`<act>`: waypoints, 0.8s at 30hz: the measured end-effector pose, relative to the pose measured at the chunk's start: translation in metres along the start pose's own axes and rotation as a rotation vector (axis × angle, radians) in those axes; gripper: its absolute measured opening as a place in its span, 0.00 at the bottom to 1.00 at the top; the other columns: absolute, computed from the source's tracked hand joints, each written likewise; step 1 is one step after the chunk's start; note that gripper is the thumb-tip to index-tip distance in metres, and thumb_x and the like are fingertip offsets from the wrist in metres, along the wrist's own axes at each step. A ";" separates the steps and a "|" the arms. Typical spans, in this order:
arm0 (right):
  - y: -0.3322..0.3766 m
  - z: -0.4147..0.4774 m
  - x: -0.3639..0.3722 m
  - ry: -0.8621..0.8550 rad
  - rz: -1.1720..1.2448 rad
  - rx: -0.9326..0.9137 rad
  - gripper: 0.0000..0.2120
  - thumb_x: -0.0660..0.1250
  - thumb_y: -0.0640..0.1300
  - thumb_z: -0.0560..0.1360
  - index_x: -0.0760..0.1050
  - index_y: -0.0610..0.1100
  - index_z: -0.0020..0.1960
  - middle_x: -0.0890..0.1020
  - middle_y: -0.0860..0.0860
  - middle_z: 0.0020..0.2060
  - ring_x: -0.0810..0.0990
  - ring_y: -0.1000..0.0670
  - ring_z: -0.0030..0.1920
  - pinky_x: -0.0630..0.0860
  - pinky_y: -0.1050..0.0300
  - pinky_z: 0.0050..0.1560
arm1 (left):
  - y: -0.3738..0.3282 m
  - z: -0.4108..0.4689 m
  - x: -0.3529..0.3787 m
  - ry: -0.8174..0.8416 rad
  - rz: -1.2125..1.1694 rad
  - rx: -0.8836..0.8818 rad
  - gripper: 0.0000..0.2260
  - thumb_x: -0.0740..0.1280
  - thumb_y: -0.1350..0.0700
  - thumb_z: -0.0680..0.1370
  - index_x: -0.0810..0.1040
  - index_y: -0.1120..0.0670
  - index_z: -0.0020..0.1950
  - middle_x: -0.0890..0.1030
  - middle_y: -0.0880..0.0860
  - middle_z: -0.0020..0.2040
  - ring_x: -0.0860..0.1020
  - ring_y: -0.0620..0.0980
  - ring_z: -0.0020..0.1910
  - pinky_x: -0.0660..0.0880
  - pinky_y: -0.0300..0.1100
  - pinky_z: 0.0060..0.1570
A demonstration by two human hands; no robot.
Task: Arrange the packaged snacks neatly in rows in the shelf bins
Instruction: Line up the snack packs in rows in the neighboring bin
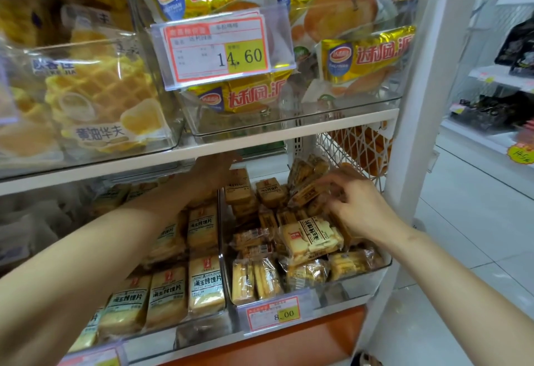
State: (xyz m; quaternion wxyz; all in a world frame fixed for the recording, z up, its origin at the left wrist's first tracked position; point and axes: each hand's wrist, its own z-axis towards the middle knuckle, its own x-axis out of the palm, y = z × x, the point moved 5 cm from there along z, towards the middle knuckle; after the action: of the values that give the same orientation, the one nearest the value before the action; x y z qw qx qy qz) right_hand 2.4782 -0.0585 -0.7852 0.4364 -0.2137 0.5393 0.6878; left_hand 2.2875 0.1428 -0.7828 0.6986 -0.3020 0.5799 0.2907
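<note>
- Snack packets (pixel 312 238) lie jumbled in the right bin (pixel 385 264); our right hand (pixel 358 206) pinches one at the back.
- Pulling it may topple neighbours over the rim.
- Left hand (pixel 213 169) reaches under the shelf (pixel 260 140); we cannot tell its grip.

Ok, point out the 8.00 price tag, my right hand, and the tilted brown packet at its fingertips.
8.00 price tag (pixel 274 314), head view, middle of the label.
right hand (pixel 359 208), head view, back of the hand.
tilted brown packet (pixel 303 193), head view, wrapper face left of the thumb.
</note>
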 end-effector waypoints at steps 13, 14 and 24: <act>0.001 -0.002 -0.001 -0.002 0.015 -0.003 0.11 0.66 0.43 0.75 0.76 0.51 0.57 0.74 0.52 0.54 0.79 0.49 0.47 0.78 0.51 0.50 | -0.009 -0.003 0.021 0.351 0.410 0.004 0.30 0.66 0.40 0.72 0.63 0.52 0.70 0.65 0.55 0.71 0.59 0.56 0.71 0.54 0.60 0.67; 0.000 -0.002 -0.001 -0.002 0.016 -0.004 0.11 0.66 0.43 0.75 0.76 0.51 0.57 0.74 0.52 0.55 0.79 0.50 0.47 0.78 0.51 0.50 | -0.009 -0.003 0.021 0.345 0.423 -0.006 0.29 0.66 0.40 0.72 0.66 0.52 0.68 0.66 0.55 0.70 0.58 0.57 0.71 0.54 0.62 0.67; 0.000 -0.003 -0.002 -0.013 0.007 -0.020 0.10 0.67 0.43 0.75 0.77 0.50 0.55 0.74 0.51 0.55 0.79 0.49 0.49 0.77 0.54 0.50 | -0.078 0.002 -0.007 0.048 -0.169 0.114 0.24 0.67 0.41 0.73 0.73 0.54 0.62 0.75 0.52 0.61 0.72 0.52 0.61 0.68 0.45 0.60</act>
State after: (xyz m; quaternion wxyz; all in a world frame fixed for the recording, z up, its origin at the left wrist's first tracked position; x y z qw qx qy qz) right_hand 2.4788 -0.0616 -0.7844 0.4353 -0.2118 0.5302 0.6961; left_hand 2.3464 0.0936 -0.7694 0.7226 -0.3165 0.5844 0.1902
